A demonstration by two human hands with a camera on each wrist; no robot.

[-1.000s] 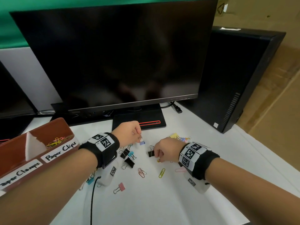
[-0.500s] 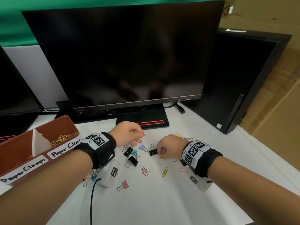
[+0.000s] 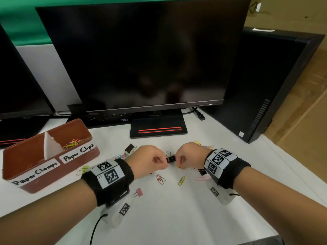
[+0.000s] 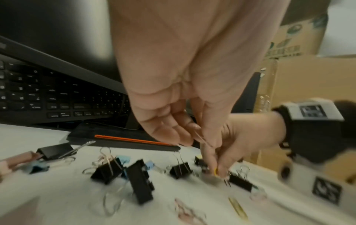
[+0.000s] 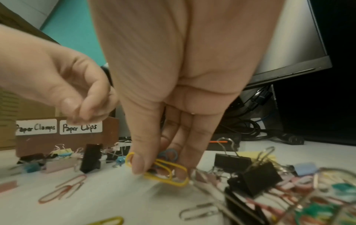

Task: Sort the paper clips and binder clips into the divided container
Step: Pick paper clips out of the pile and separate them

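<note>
Two hands work over the white counter (image 3: pixel 177 218), and I read the scene from the near edge outward. Nearest me lies a pink binder clip (image 3: pixel 138 191), alone and well apart from the rest. Beyond it sit a red paper clip (image 3: pixel 160 179) and a yellow paper clip (image 3: pixel 181 180), side by side, flat and apart from each other.

My right hand (image 3: pixel 190 155) has its fingers (image 5: pixel 138 164) curled downward, thumb and fingertips pinching yellow paper clips (image 5: pixel 165 172) low over the counter; a blue paper clip (image 5: pixel 170 153) shows tucked behind those fingers. My left hand (image 3: pixel 147 161) is curled as well, its fingertips (image 4: pixel 185 137) pinched on a thin silver wire (image 4: pixel 202 139); I cannot tell which clip that wire belongs to. Between the two hands lies a black binder clip (image 3: pixel 171 159) with its silver handles raised. More black binder clips (image 4: pixel 140 181) stand scattered to the left, mixed with small blue and pink ones.

Farther left is the brown divided container (image 3: pixel 21 156), a white divider splitting it. Its front labels read "Paper Clamps" and "Paper Clips". Coloured paper clips (image 3: pixel 74 143) already lie in the "Paper Clips" compartment.

At the back stand a dark monitor (image 3: pixel 141 55) on its black base and a black computer tower (image 3: pixel 270 82).
</note>
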